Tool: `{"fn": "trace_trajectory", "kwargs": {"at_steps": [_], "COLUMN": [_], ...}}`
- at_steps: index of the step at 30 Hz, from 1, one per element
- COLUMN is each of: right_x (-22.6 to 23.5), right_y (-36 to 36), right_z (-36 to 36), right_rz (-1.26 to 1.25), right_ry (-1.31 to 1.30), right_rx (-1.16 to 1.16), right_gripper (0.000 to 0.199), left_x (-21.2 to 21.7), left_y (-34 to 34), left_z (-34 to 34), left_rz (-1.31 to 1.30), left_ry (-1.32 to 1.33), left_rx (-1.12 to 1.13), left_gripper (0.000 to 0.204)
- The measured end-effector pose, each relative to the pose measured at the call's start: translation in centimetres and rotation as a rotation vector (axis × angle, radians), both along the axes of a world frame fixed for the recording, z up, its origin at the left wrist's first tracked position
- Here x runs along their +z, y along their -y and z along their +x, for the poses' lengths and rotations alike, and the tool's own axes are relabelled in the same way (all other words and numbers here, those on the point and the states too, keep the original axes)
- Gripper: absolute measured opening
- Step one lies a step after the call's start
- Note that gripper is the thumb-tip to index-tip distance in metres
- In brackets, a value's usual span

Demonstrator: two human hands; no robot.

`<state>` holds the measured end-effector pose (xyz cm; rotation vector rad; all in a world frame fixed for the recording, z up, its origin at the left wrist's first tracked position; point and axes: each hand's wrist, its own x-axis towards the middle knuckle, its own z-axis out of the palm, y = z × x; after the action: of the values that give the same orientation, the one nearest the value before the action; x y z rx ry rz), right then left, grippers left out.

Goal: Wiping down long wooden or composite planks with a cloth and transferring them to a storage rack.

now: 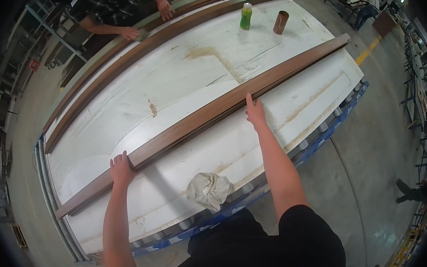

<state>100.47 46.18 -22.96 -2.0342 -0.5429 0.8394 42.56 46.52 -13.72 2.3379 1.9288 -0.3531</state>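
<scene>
A long brown wood-grain plank [195, 116] with a grooved near edge lies diagonally across the white worktable, from lower left to upper right. My left hand [121, 170] is wrapped over it near its lower left part, fingers on the top face. Further up, my right hand [256, 113] is at the near edge; one outstretched fingertip touches the plank and the other fingers are loosely bent, with nothing visible between them. A crumpled whitish rag [209, 190] rests on the table's near side, between my forearms.
On the white worktable [177, 88] stand a green bottle [245, 16] and a brown cylinder [281, 23] at the far side. More brown planks [145, 49] lie along the far edge, where a co-worker's hands [130, 33] rest. Rollers and a blue rail [318, 147] line the near edge.
</scene>
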Motion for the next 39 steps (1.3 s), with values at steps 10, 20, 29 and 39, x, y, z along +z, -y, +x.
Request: {"fn": "trace_trajectory", "kwargs": {"at_steps": [10,20,29,39], "right_x": [-0.2,-7.2,-9.1,-3.1], "right_y": [43.1,76.9,79.2,83.6], "right_z": [4.0,6.1,24.9,56.6], "right_rz": [0.096,-0.361,-0.285,-0.405], "right_ry": [0.366,0.042,0.041,0.149], "right_rx": [-0.015,-0.228,-0.307,-0.285], "right_gripper": [0.047,0.054,0.057,0.056], "left_x": [-2.6,-3.0,-8.0,-7.2], "left_y": [14.6,45.8,36.4,34.3], "left_z": [16.6,40.1,55.1,90.5], "left_rz": [0.302,-0.976,-0.552,-0.602], "left_ry": [0.602,0.706,0.355,0.453], "left_rx": [-0.252,-0.554,-0.590,-0.505], "left_gripper": [0.084,0.068,0.064,0.063]}}
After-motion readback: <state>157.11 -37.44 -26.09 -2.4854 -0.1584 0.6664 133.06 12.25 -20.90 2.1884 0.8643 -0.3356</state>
